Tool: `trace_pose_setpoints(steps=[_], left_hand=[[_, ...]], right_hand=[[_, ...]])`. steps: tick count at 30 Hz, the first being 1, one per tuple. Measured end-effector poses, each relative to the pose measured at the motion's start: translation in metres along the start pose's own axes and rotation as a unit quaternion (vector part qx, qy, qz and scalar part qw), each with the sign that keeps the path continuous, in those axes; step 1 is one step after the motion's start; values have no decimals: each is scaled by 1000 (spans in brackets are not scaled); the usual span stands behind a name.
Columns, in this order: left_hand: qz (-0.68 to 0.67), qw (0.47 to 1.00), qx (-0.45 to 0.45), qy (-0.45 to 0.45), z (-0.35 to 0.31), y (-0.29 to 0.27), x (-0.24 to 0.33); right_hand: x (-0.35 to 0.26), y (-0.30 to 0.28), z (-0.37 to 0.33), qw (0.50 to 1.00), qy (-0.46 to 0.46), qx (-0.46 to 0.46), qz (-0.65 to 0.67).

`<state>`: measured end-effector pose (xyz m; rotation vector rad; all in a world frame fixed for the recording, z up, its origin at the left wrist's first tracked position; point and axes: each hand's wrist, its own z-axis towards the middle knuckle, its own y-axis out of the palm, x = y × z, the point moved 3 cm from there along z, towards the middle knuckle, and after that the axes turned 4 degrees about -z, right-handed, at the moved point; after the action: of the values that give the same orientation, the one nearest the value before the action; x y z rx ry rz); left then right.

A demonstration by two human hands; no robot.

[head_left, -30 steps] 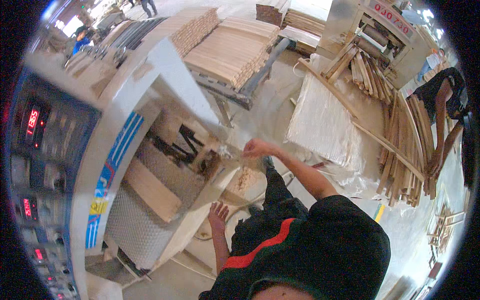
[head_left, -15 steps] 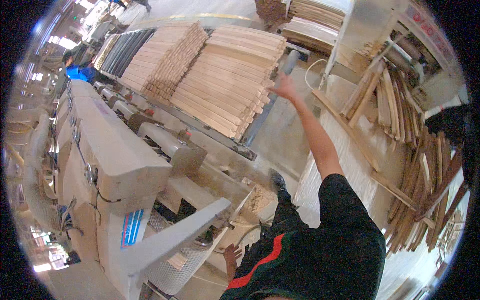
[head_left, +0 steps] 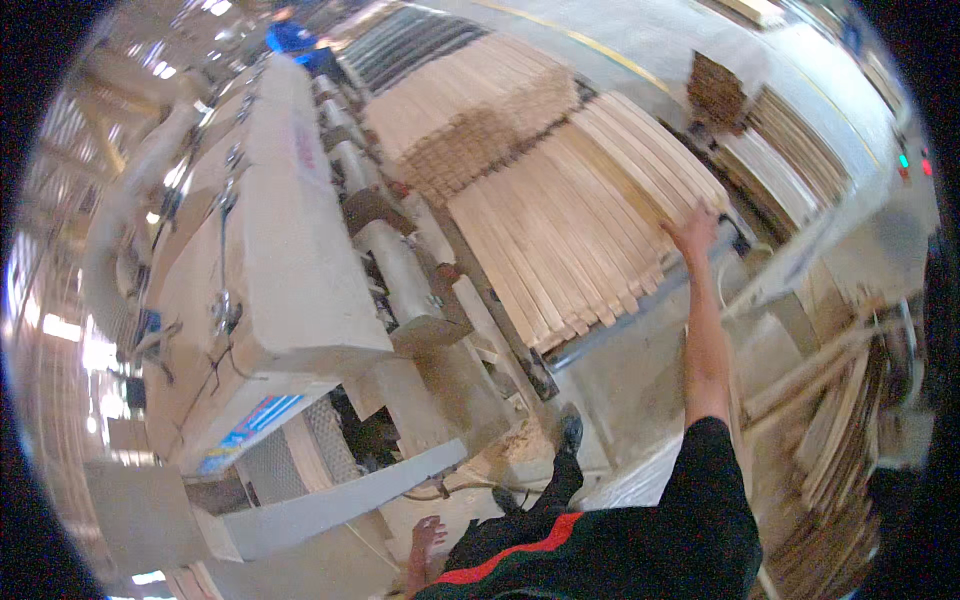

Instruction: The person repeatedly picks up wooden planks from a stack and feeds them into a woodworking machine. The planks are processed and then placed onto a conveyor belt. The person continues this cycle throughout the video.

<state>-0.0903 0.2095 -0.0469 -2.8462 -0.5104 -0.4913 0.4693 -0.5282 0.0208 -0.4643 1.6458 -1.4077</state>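
A stack of pale wooden strips lies side by side on a roller conveyor, their ends toward me. My right hand reaches out at arm's length to the near right end of the stack. Its fingers are spread over the strip ends, with no strip gripped; whether they touch is hard to tell. My left hand hangs low beside my leg near the machine's grey guard bar, fingers loosely apart and nothing visible in it.
A long beige machine runs along the left. Another wooden stack lies farther along the conveyor. A person in blue stands at the far end. Loose wood strips lean at the right. Sawdust lies near my feet.
The view has swung to the right and nearer the stack. My right hand has gone from the air beside the conveyor to the strip ends. My left hand stays low.
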Motion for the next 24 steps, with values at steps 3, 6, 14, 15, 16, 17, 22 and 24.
trace_pose_setpoints(steps=[3, 6, 14, 15, 16, 17, 22, 24], left_hand=[[-118, 985, -129, -6, 5, 1, 4], [113, 992, 54, 34, 4, 6, -7], [137, 984, 82, 82, -22, 13, 18], [140, 983, 91, 70, -22, 13, 14], [145, 983, 101, 58, -23, 13, 13], [109, 991, 69, 18, -21, 9, 3], [149, 987, 44, 40, -16, 10, -9], [103, 995, -10, 10, -10, 8, -7]], right_hand=[[2, 17, -4, 999, 20, 38, -23], [-6, 19, -12, 999, 45, 22, -7], [23, 26, 14, 997, -4, 69, -19], [24, 21, 12, 997, -26, 75, -20], [21, 22, 12, 998, -11, 40, -51], [5, 15, 5, 996, 6, 2, -86], [-11, 16, -17, 996, -10, 31, -82], [-25, 3, -15, 994, -33, 38, -94]])
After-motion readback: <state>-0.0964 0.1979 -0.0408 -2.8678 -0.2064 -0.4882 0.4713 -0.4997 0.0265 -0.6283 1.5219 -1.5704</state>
